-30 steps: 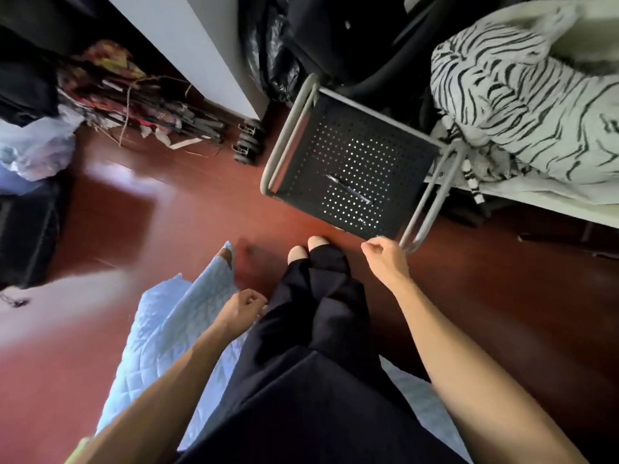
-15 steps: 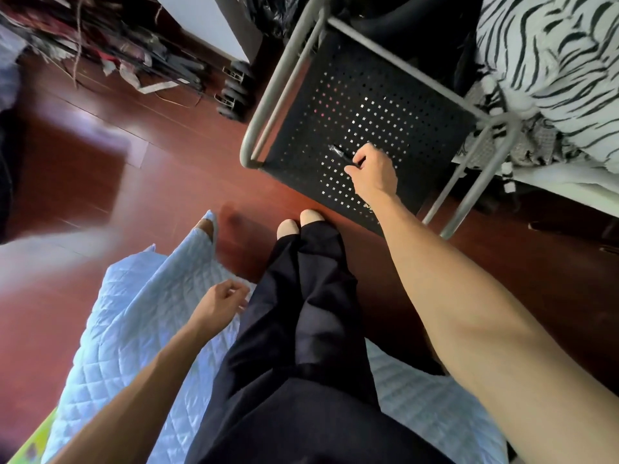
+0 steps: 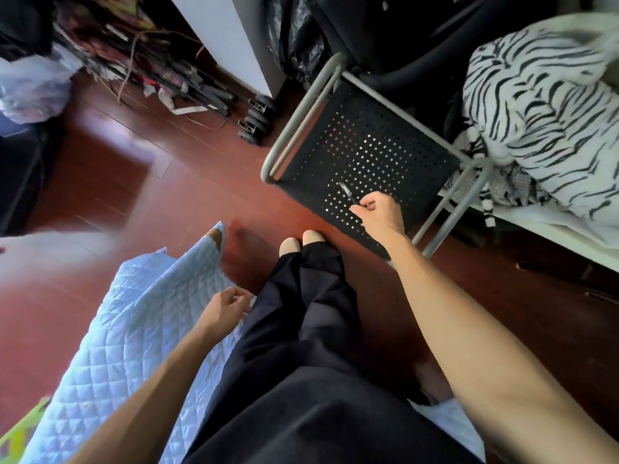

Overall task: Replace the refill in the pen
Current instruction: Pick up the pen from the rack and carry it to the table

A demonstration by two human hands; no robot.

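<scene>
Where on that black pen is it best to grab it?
Best near its end closest to the person, from above, pinched across the barrel. The pen is thin and low over the perforated stool seat; the right hand pinches it there now.

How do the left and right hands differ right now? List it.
The right hand pinches a black pen; the left hand holds nothing. The right hand reaches over the perforated chair seat; the left hand hangs beside the black trousers. Both are bare, fingers curled.
</scene>
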